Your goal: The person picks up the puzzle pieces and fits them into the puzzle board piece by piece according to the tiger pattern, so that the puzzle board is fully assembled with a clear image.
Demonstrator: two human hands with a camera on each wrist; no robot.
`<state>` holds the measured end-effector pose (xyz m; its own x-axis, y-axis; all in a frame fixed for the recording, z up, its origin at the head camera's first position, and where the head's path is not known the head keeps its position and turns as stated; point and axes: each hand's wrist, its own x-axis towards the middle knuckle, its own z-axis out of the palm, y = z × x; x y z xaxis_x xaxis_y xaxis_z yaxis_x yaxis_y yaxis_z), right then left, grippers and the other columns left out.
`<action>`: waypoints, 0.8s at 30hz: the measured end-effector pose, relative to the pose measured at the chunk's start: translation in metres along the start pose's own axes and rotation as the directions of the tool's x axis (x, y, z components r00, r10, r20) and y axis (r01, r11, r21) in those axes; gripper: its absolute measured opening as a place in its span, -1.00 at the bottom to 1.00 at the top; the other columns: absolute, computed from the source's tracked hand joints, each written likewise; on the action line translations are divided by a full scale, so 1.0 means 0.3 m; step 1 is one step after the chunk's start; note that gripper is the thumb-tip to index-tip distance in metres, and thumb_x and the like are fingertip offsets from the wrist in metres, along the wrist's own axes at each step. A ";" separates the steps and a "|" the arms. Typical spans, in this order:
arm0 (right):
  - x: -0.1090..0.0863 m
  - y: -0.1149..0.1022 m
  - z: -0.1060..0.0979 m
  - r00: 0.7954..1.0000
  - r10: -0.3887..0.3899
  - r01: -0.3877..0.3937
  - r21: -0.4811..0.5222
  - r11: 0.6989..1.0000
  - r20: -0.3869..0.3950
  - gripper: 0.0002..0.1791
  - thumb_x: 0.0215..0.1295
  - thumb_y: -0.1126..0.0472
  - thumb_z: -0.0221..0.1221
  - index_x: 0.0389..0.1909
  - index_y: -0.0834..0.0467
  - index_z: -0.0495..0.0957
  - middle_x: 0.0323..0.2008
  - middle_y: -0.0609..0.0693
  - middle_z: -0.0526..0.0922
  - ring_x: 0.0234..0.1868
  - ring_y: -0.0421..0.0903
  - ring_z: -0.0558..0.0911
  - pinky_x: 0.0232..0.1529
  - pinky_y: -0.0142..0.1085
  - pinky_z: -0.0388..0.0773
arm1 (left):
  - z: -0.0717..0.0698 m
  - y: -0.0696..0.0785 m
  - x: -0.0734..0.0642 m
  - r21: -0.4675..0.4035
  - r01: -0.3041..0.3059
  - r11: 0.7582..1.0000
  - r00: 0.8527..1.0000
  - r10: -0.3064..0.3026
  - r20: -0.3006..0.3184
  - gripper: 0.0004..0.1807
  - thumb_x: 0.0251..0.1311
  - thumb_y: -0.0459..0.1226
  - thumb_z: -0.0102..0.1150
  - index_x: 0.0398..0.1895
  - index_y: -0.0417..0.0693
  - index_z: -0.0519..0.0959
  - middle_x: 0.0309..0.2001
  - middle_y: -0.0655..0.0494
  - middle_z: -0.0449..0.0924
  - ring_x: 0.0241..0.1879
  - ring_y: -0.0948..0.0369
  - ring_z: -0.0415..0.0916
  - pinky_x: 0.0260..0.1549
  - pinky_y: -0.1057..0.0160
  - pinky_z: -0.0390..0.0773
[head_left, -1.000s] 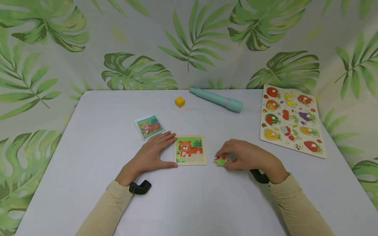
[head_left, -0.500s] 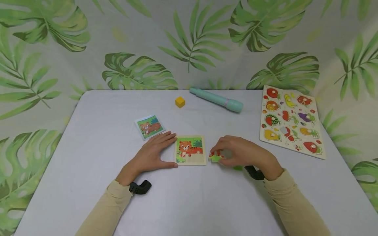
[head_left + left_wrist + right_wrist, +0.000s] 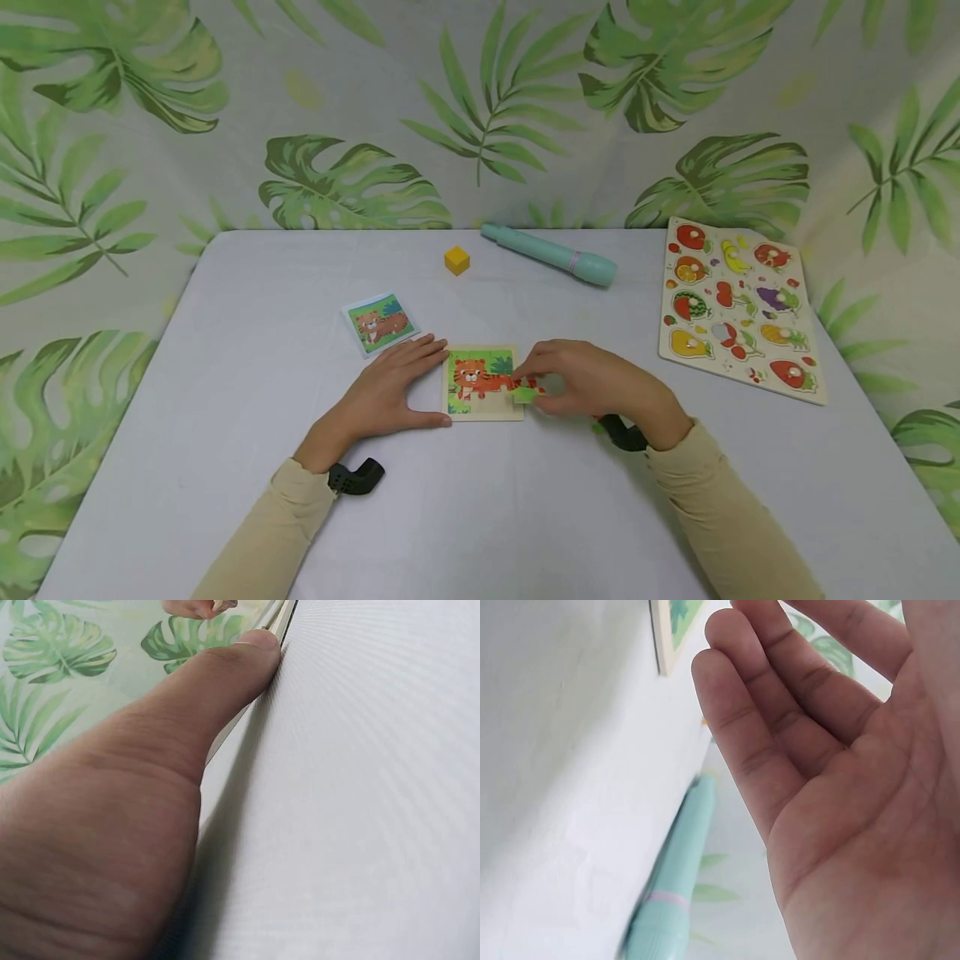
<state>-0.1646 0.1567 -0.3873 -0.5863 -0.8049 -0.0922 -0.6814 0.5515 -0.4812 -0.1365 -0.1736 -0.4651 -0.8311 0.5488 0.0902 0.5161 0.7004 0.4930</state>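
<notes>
A square wooden tiger puzzle board [image 3: 483,416] lies flat in the middle of the table, several pieces fitted and its lower right part bare wood. My left hand [image 3: 382,390] rests at the board's left edge, fingers straight, the fingertips by the upper corner and the thumb [image 3: 251,656] against the lower one. Over the board's right edge, my right hand [image 3: 592,379] pinches a green and orange puzzle piece [image 3: 527,393] between thumb and fingers. The right wrist view shows the palm and fingers; the piece is out of sight there. Another puzzle piece [image 3: 597,426] lies partly hidden under the right wrist.
A tiger picture card [image 3: 381,323] lies above the left hand. Farther back are a yellow cube [image 3: 457,260] and a mint-green microphone-shaped stick [image 3: 551,253]. A fruit peg puzzle board [image 3: 742,308] lies at the right. A leaf-print cloth [image 3: 480,108] hangs behind the table.
My right hand has lifted the puzzle piece from the table and carried it left to the board's right edge, uncovering another piece. The left hand stays still.
</notes>
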 end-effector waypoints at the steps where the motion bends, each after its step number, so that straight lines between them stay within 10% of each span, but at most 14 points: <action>1: 0.005 -0.003 0.002 1.000 0.000 0.000 0.002 1.000 0.000 -0.62 0.27 0.19 0.38 0.12 0.06 0.71 -0.07 -0.15 0.67 -0.06 -0.16 0.65 0.03 -0.22 0.65 | 0.001 -0.001 0.000 -0.001 -0.001 1.000 1.000 0.001 -0.001 0.10 0.01 0.32 0.45 0.56 0.00 0.33 0.59 0.15 0.21 0.62 0.08 0.02 0.56 -0.12 0.07; 24: 0.105 -0.053 0.087 0.999 -0.033 0.034 -0.053 0.998 0.012 -0.61 0.28 0.18 0.33 0.14 0.05 0.70 -0.02 -0.11 0.68 0.02 -0.16 0.63 0.14 -0.21 0.62 | 0.007 -0.009 0.000 0.000 -0.020 1.000 1.000 0.020 -0.022 0.08 0.02 0.32 0.44 0.55 -0.01 0.35 0.58 0.14 0.23 0.62 0.07 0.03 0.55 -0.12 0.10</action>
<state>-0.1606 0.1169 -0.4054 -0.5578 -0.8254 -0.0869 -0.7233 0.5348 -0.4369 -0.1375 -0.1745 -0.4684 -0.8248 0.5528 0.1189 0.5327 0.6892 0.4911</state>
